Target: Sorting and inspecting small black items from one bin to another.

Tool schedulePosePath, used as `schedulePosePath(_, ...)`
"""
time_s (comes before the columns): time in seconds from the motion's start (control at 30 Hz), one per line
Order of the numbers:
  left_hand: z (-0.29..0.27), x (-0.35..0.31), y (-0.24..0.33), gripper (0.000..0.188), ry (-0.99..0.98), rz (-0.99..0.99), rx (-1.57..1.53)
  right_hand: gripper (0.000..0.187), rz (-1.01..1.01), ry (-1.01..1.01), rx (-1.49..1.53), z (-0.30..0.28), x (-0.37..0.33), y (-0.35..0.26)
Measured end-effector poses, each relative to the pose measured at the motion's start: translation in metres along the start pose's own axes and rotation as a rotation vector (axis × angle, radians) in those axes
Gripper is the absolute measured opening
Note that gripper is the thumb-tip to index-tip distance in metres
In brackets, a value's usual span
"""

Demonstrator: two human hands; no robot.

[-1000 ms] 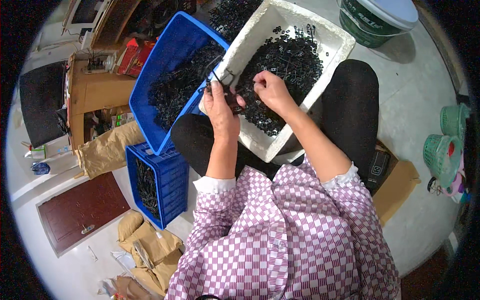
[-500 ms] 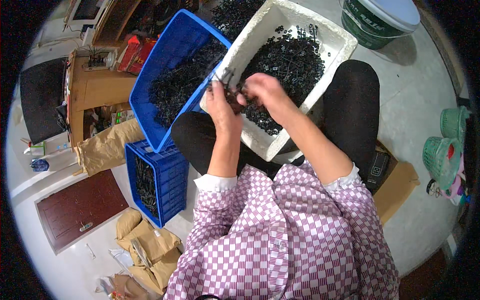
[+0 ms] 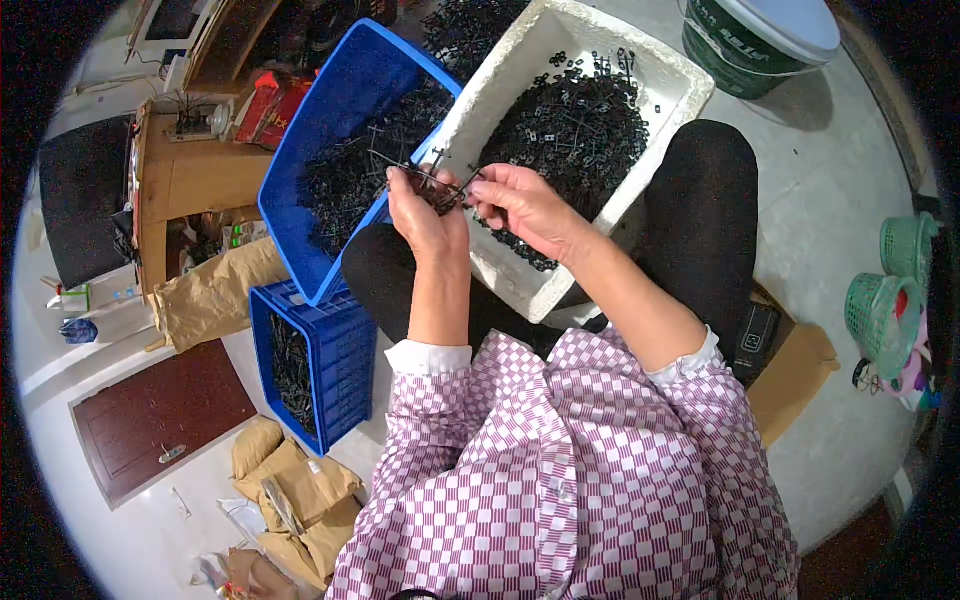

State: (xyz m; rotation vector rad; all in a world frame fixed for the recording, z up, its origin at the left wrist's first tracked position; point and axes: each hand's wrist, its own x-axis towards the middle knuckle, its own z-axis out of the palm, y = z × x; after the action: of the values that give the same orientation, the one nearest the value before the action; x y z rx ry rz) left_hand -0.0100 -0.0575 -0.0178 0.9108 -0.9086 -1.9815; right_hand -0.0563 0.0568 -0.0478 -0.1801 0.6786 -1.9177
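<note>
Black pieces; between bare fingers

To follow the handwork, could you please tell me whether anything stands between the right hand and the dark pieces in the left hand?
Nothing visible does: the right hand appears to touch the dark pieces in the left hand. The white foam box lies below.

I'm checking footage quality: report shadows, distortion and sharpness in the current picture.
Head view: a soft shadow falls on the floor beside the green bucket; head view: edges bow toward the blackened rim; head view: the left hand and right hand look fairly sharp, while the black pieces in the white box largely merge into one mass.
</note>
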Motion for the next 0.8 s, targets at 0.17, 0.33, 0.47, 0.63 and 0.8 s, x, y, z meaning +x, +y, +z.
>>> schedulePosePath(0.17, -0.005, -0.004, 0.003, 0.029, -0.137, -0.123, -0.021, 0.011, -0.182, 0.123, -0.657, -0.029, 0.01, 0.013)
schedulePosePath(0.33, 0.014, -0.025, 0.013, 0.027, -0.241, -0.071, 0.261, 0.02, -0.65, 0.39, -1.69, -0.046, 0.012, 0.021)
schedulePosePath(0.47, 0.005, -0.029, 0.016, 0.034, -0.355, -0.133, 0.502, 0.025, -0.685, 0.443, -1.194, -0.046, 0.023, 0.0)
schedulePosePath(0.63, -0.001, -0.032, 0.023, 0.041, -0.449, -0.192, 0.705, 0.025, -0.269, 0.333, -0.251, -0.014, 0.001, -0.044)
schedulePosePath(0.8, 0.006, -0.023, 0.028, 0.049, -0.539, -0.262, 0.598, 0.022, -0.046, 0.18, -0.366, -0.022, -0.001, -0.037)
